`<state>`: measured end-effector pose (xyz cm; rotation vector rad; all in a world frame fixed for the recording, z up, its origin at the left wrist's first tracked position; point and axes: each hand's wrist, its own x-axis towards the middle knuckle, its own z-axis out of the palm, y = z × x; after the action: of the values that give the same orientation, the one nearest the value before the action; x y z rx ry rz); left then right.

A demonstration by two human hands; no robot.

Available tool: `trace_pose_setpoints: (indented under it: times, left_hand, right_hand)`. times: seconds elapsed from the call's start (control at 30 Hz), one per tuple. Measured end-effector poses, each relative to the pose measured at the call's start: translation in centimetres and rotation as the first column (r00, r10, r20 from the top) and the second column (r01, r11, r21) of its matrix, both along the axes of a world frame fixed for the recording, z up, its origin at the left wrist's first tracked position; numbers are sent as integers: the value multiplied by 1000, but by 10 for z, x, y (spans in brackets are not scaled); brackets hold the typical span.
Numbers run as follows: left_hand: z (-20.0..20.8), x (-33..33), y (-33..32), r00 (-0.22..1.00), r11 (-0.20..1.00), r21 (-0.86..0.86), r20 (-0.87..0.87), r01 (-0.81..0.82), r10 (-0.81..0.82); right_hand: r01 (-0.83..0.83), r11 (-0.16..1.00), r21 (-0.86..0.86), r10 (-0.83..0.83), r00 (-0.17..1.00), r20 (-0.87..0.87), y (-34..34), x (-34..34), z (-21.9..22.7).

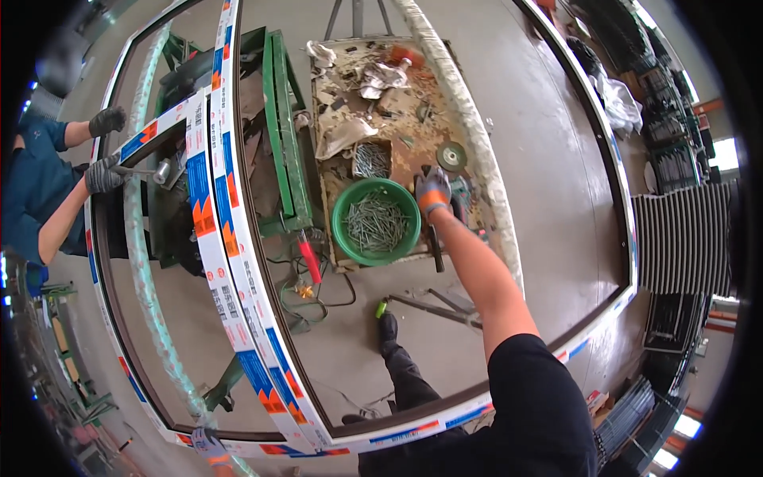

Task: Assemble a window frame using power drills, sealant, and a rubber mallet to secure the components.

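My right hand [434, 191], in a grey and orange glove, reaches over the worktable with its fingers curled. A dark-handled tool [436, 250] runs out from under it toward the table's near edge; the tool's head is hidden. Just left of that hand stands a green bowl [337, 226] full of long screws or nails. Beside it on the right lie a grinding disc [451, 157] and a teal power tool [460, 199]. Low on the left, my gloved left hand [209, 444] is closed over the near rail of the large taped frame [258, 330].
A co-worker's gloved hand [103, 175] holds a hammer [161, 172] at the left of the frame. A box of screws [372, 159] and rags [385, 78] are on the worktable [338, 171]. Wrapped bars support the frame. A red-handled tool [310, 258] and cables hang below the green bench [280, 135].
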<state>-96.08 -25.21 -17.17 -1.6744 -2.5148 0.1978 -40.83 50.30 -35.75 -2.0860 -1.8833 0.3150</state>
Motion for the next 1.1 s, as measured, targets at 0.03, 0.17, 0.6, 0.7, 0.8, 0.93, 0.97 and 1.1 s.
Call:
trace_pose_setpoints:
  times: [0.03,0.17,0.6,0.7,0.8,0.93,0.97,1.1]
  left_hand:
    - [-5,0,-4,1000,999,27,-19,22,-21]
    - [-27,-24,-50,994,1000,-10,-111,-18,16]
    - [49,17,-36,967,940,-233,-112,-250,229]
    - [21,6,-6,979,957,-217,-107,-193,174]
    - [64,15,-37,953,945,-207,-218,-255,209]
    - [-21,-1,5,982,979,-130,-131,-154,137]
    - [-15,3,-1,978,979,-123,-149,-162,143]
    - [-2,-5,-50,922,988,-44,-367,-145,119]
  right_hand:
    - [-27,998,-49,27,1000,1,30,-8,0]
    - [-160,981,-113,180,964,196,128,-53,5]
    - [-227,950,-217,245,967,64,235,-137,-37]
    - [67,998,9,-65,990,-124,245,-68,-39]
    - [231,973,19,-216,935,-281,219,-116,-6]
    - [237,939,-251,-316,880,-354,247,27,-1]
    - [226,942,-250,-307,880,-362,235,19,7]
    - [197,899,-391,-437,460,-773,197,-29,10]
